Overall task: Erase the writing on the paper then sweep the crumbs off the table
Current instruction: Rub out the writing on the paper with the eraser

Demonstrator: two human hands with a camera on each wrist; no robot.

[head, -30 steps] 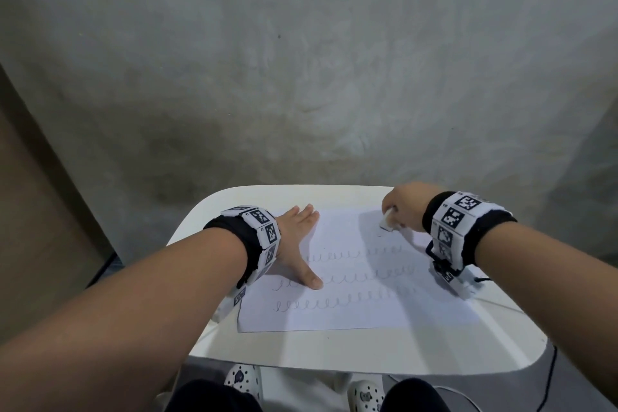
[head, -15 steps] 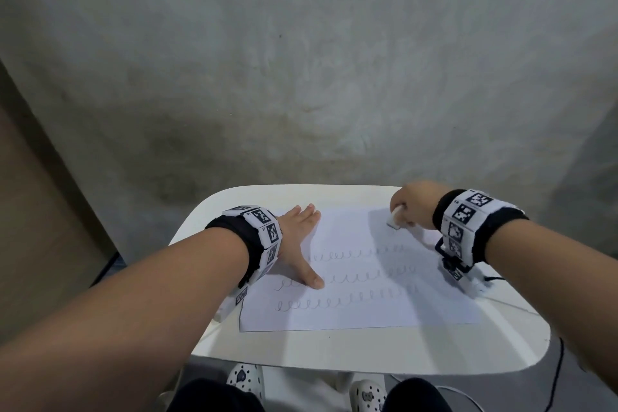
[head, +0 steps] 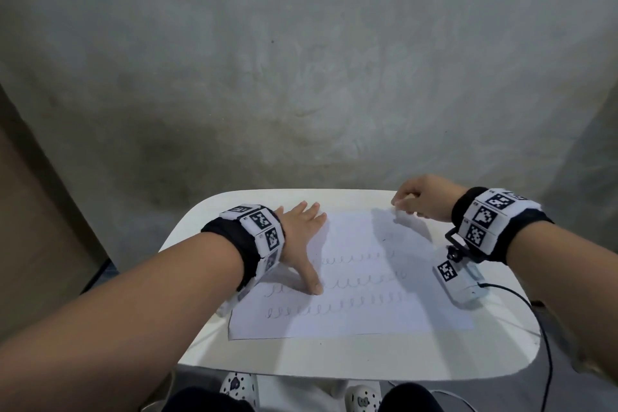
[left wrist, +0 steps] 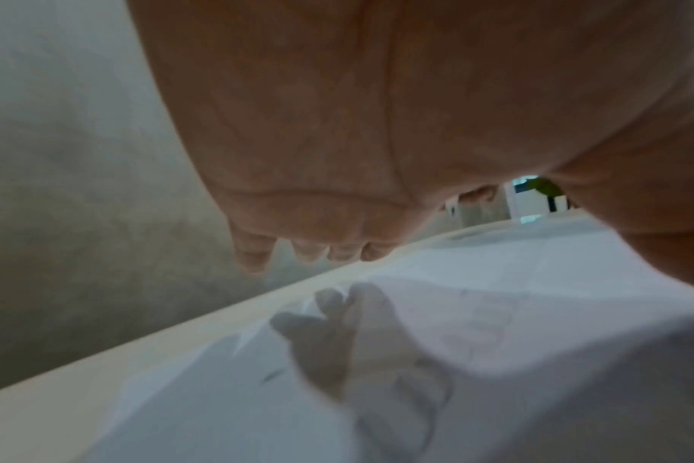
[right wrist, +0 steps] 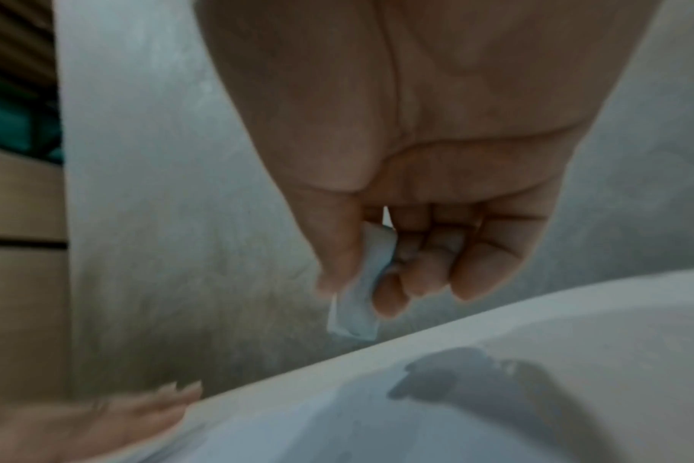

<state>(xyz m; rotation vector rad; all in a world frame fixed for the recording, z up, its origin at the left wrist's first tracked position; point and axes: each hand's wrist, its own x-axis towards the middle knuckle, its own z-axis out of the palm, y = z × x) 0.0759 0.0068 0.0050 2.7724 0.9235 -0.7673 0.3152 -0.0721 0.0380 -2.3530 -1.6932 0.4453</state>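
A white paper with three rows of pencil loops lies on the white table. My left hand lies flat with straight fingers on the paper's left part, thumb stretched toward the rows. My right hand is raised just above the paper's far right corner. In the right wrist view its thumb and fingers pinch a small white eraser, held clear of the paper. The eraser is hidden behind the fingers in the head view. The left wrist view shows the left hand's fingers over the paper.
A grey wall rises right behind the table. A black cable runs off the right edge from the wrist camera. My knees and white shoes are below the table's near edge. A brown panel stands at the left.
My right hand has lifted the eraser off the paper and drifted toward the far right corner. The left hand has stayed pressed on the paper.
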